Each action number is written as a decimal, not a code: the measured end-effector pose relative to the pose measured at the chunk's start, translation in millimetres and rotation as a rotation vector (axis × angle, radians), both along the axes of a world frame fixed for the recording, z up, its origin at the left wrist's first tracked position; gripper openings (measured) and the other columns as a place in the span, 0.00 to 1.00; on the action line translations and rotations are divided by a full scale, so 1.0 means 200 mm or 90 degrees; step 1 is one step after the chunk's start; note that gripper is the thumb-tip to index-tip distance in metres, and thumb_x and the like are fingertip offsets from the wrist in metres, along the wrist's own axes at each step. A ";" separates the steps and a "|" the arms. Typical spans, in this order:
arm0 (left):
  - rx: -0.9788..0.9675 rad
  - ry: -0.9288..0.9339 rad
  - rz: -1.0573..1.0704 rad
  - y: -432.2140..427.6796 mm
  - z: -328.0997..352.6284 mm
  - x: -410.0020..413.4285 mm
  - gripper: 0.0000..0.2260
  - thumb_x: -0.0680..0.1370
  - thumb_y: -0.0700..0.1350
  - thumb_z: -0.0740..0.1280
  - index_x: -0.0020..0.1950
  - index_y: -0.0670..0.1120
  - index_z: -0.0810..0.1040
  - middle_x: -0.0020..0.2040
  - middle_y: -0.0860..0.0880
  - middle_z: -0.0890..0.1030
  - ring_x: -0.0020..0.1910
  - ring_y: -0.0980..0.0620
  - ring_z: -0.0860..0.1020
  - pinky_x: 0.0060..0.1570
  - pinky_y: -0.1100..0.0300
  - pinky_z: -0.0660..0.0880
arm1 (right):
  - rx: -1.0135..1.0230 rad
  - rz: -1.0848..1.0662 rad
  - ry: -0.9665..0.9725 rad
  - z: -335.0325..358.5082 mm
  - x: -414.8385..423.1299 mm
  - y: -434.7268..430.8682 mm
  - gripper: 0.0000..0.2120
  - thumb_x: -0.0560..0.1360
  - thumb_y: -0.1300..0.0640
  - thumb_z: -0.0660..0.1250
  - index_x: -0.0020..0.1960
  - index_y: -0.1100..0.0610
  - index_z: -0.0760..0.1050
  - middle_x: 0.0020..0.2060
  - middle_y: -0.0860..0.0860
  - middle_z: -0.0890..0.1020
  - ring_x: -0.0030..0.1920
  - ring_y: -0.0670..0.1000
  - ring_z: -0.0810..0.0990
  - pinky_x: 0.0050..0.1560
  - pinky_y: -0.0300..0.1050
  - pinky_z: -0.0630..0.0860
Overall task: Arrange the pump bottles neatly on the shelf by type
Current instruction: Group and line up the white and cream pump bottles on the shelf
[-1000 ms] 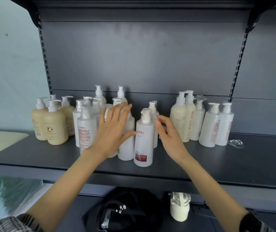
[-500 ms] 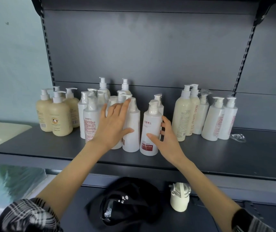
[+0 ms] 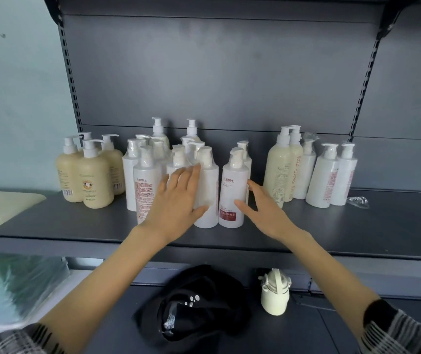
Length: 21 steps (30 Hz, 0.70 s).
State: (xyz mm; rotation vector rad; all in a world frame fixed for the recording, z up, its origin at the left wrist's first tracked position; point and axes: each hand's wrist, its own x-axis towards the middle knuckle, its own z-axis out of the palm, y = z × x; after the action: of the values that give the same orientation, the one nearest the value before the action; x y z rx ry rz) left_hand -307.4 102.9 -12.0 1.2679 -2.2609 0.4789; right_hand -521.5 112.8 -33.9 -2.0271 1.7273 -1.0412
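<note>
Pump bottles stand in groups on a dark grey shelf (image 3: 357, 233). Beige round bottles (image 3: 97, 180) are at the left. Several tall white bottles (image 3: 138, 172) crowd the middle. My left hand (image 3: 178, 200) lies flat with straight fingers against the front of this cluster, thumb on a plain white bottle (image 3: 208, 195). My right hand (image 3: 263, 213) touches the right side of a white bottle with a red label (image 3: 232, 190), fingers fairly straight, thumb at its front. Cream bottles (image 3: 281, 169) and more white bottles (image 3: 332, 175) stand at the right.
A scrap of clear plastic (image 3: 357, 201) lies on the shelf right of the bottles. Below, a black cap (image 3: 191, 310) and a small cream flask (image 3: 274, 293) sit on the lower shelf. A pale green surface (image 3: 2, 203) juts in at the left.
My right hand came in from beside the red-label bottle until it touched that bottle's right side. My left hand stayed flat on the middle cluster. The red-label bottle now stands closer to its neighbour.
</note>
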 end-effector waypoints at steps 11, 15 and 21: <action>0.096 -0.117 0.064 0.16 -0.13 0.03 0.45 0.65 0.65 0.30 0.74 0.44 0.59 0.75 0.47 0.61 0.74 0.44 0.57 0.71 0.45 0.51 | 0.059 -0.179 0.392 0.00 -0.13 0.31 0.31 0.78 0.35 0.46 0.77 0.46 0.46 0.77 0.47 0.48 0.77 0.51 0.48 0.75 0.54 0.48; 0.118 -0.167 0.078 0.19 -0.14 -0.05 0.36 0.76 0.67 0.39 0.76 0.45 0.52 0.76 0.48 0.55 0.75 0.45 0.51 0.72 0.44 0.46 | 0.065 -0.232 0.400 -0.02 -0.24 0.42 0.32 0.78 0.35 0.46 0.77 0.46 0.45 0.77 0.46 0.48 0.77 0.50 0.47 0.75 0.55 0.48; 0.144 -0.141 0.105 0.22 -0.15 -0.17 0.43 0.68 0.69 0.32 0.77 0.47 0.50 0.77 0.49 0.53 0.76 0.46 0.48 0.72 0.44 0.44 | 0.060 -0.286 0.391 -0.04 -0.45 0.60 0.32 0.77 0.35 0.46 0.77 0.47 0.46 0.77 0.47 0.51 0.77 0.51 0.49 0.75 0.57 0.48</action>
State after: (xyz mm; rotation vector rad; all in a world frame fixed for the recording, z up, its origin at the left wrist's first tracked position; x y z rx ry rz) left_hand -341.2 147.8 -42.8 1.5923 -2.4605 0.4519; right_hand -610.7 233.7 -41.6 -2.0796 2.5691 -0.4261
